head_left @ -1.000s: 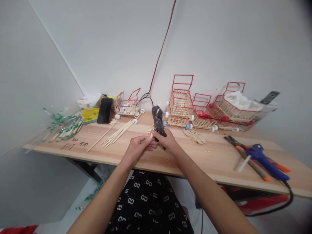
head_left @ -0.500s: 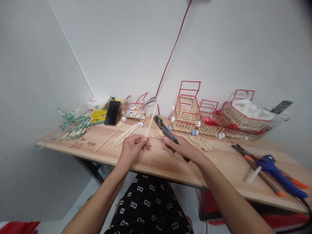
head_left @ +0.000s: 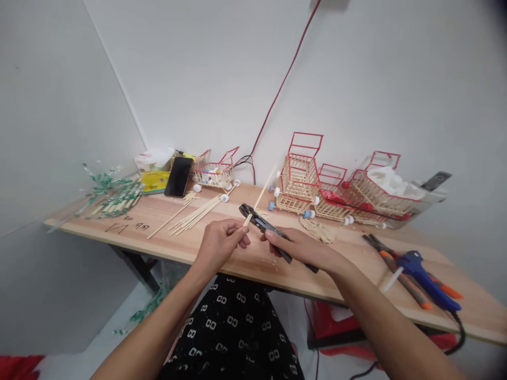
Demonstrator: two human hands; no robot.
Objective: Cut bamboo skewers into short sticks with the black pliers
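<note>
Looking down past a black lap (head_left: 237,327) with a white pattern, close under the near edge of the desk (head_left: 174,240). Above that edge, pinching a stick (head_left: 261,196) at its lower end between thumb and fingers (head_left: 237,236) of the left hand (head_left: 222,244), clenched tight on it. Thin, straight, pale bare wood, slanting up and away to the right, clear of the desk top, with its far tip in front of the carts. Just to the right, gripping the dark handles of a cutter (head_left: 264,228) in the right hand (head_left: 303,248), curled shut round them, with the tool held near level and pointing left. Dark, worn metal head right at the stick's lower part, just above the left fingertips; too small to tell whether closed round the stick or only beside it.

Further out on the desk: pale scraps (head_left: 317,229) right of the hands, a loose fan of long sticks (head_left: 198,211) to the left, pencil marks (head_left: 127,227) near the left edge. Off to the right, a blue glue gun (head_left: 425,270) beside orange-handled pliers (head_left: 390,252). Along the wall, a black phone (head_left: 179,177) leaning, a yellow pack (head_left: 156,181), green-tipped sticks (head_left: 113,196) at the far left, and red-and-wood carts (head_left: 300,170) in a row. Up the wall, a red cable (head_left: 285,79).
</note>
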